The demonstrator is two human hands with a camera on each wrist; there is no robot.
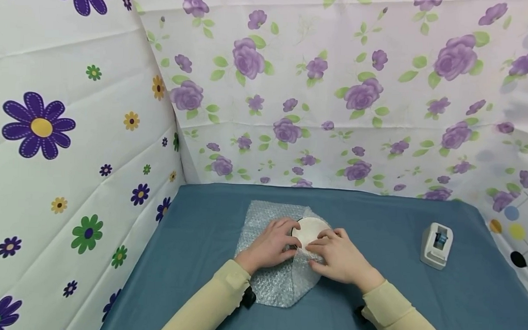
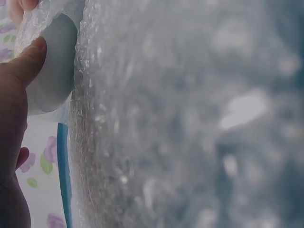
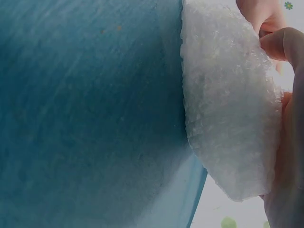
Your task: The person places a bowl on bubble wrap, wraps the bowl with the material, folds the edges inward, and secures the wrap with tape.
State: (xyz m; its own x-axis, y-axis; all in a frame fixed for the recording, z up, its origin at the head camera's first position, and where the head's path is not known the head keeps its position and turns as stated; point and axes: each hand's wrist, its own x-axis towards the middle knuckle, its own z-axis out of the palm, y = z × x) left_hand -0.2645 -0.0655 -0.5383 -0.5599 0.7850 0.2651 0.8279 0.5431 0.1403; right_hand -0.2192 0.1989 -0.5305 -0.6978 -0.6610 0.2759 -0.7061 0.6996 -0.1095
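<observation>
A white round bowl (image 1: 311, 228) with a thin dark rim stands on a sheet of bubble wrap (image 1: 273, 286). My left hand (image 1: 272, 245) holds the bowl at its left side. In the left wrist view, the thumb lies against the pale outer wall of the bowl (image 2: 57, 71). At the near right, my right hand (image 1: 343, 257) grips a folded-up part of the wrap against the bowl, fingers over the rim. The right wrist view shows the bubble wrap (image 3: 228, 99) covering that side, hiding the bowl there.
A white tape dispenser (image 1: 437, 246) with a blue roll stands to the right on the blue-covered table (image 1: 192, 230). Flowered cloths (image 1: 293, 88) hang behind and at the left.
</observation>
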